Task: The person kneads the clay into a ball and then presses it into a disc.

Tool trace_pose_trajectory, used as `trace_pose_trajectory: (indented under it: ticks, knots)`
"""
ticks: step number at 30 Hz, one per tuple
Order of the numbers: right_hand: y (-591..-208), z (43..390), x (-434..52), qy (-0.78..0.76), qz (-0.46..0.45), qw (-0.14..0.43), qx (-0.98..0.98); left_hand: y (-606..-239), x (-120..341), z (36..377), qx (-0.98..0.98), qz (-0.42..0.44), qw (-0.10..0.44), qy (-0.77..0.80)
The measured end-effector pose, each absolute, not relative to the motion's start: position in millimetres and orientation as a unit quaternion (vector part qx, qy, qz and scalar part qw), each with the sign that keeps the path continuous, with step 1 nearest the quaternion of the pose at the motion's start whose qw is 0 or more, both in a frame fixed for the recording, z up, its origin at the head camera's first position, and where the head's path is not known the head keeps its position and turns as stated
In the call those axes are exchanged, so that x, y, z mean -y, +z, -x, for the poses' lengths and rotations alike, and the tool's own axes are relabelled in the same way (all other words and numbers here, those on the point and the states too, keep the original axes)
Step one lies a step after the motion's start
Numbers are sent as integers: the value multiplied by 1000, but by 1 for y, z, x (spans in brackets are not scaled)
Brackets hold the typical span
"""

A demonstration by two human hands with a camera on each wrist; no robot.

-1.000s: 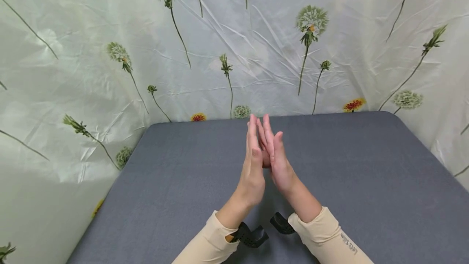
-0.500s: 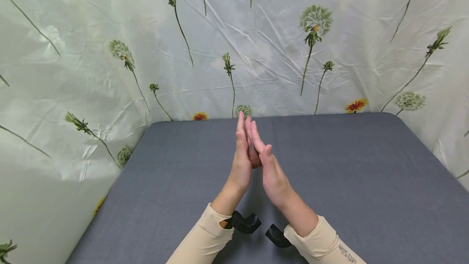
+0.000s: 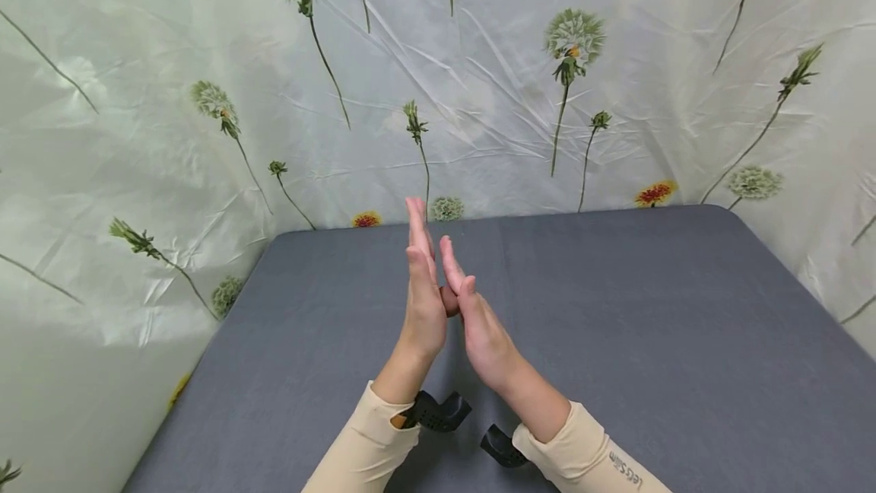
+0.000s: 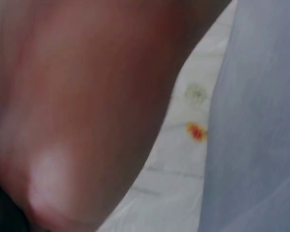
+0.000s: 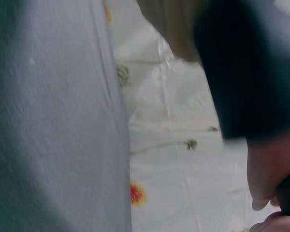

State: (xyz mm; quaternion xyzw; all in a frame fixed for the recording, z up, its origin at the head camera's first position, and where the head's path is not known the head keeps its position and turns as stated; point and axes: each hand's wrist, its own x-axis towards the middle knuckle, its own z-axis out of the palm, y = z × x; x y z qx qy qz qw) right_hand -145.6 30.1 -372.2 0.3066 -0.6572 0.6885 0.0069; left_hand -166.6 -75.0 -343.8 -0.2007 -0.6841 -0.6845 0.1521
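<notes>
Over the middle of the table, in the head view, the two hands stand palm to palm with straight fingers. The left hand (image 3: 423,314) reaches farther forward than the right hand (image 3: 484,337), whose fingers lean towards it. Between the palms shows a small, rounded, brownish thing (image 3: 449,301); I cannot tell what it is. Most of it is hidden by the hands. A large blurred part of the left hand (image 4: 87,106) fills much of the left wrist view.
A grey cloth-covered table (image 3: 616,310) with rounded far corners lies below the hands. Behind it hangs a pale sheet (image 3: 506,82) printed with dandelions. Both forearms wear cream sleeves (image 3: 366,432), with a black curved mount (image 3: 441,411) at the left wrist and another black mount (image 3: 503,446) at the right.
Both hands have shifted to the left together. The left hand has slid forward along the right, so its fingertips now stand well beyond the right hand's. The brownish thing has moved along between them.
</notes>
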Motion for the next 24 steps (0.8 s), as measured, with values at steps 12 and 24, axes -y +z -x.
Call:
trace_pose_trajectory:
  ticks: [12, 24]
  knots:
    - [-359, 146, -46, 680, -320, 90, 654, -363, 60, 170, 673, 216, 77, -703]
    - [-375, 150, -32, 697, -290, 0, 656, -343, 71, 162, 680, 207, 136, -690]
